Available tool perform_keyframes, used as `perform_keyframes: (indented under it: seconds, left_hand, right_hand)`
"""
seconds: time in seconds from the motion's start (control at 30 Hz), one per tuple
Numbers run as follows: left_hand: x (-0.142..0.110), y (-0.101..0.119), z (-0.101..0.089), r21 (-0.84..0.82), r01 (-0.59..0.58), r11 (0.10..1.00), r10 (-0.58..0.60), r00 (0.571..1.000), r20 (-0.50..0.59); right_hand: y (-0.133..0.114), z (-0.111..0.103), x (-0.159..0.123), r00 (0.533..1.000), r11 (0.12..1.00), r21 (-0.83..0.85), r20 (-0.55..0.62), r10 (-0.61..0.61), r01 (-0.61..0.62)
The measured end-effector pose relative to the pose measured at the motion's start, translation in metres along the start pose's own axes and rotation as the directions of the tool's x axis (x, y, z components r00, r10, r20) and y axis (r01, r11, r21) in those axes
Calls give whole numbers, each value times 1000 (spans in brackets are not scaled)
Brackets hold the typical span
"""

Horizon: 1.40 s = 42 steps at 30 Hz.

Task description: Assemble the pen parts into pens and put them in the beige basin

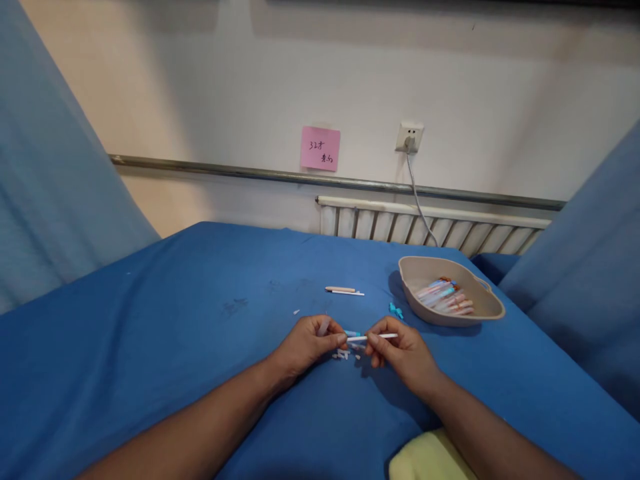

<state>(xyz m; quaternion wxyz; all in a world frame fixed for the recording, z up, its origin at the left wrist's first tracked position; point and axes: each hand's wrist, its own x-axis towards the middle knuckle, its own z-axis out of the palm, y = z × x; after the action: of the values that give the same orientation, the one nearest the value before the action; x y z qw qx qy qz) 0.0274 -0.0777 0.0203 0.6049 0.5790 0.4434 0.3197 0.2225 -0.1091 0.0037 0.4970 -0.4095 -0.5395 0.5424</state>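
My left hand (311, 345) pinches a translucent pen barrel (324, 326) with a blue tip (353, 333). A thin white refill (380, 337) is pinched in my right hand (400, 350), and its left end meets the barrel's blue tip. Both hands hover just above the blue cloth (200, 320). Small white bits (344, 355) lie on the cloth right under the hands. A tan pen piece and a white refill (344, 291) lie farther back. A small blue cap piece (396, 310) lies near the tray.
A beige kidney-shaped tray (493, 308) at the right holds several pens (445, 297). Behind the table are a white radiator (430, 223), a wall socket with a cable (410, 137) and a pink note (320, 148). Blue curtains hang at both sides. A yellow-green object (425, 460) sits at the bottom edge.
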Motion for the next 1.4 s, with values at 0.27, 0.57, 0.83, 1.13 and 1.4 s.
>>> perform_keyframes:
  seconds: [0.27,0.57,0.83,1.13,1.4]
  left_hand:
    - [-4,5,1,-84,26,996,-25,999,21]
    - [-7,11,-2,-90,-12,996,16,999,39]
    - [-12,22,-7,352,-219,910,211,975,63]
    - [-14,20,-5,603,-245,759,230,968,103]
    - [-17,26,-4,693,-266,670,252,960,124]
  right_hand:
    - [3,-10,6,993,948,297,42,106,-114]
    - [2,-15,8,990,893,428,30,137,-136]
    - [2,-17,8,996,913,402,-4,85,-77]
    - [0,-15,7,998,950,308,-5,63,-59]
    - [5,-16,10,1000,978,206,-16,18,-14]
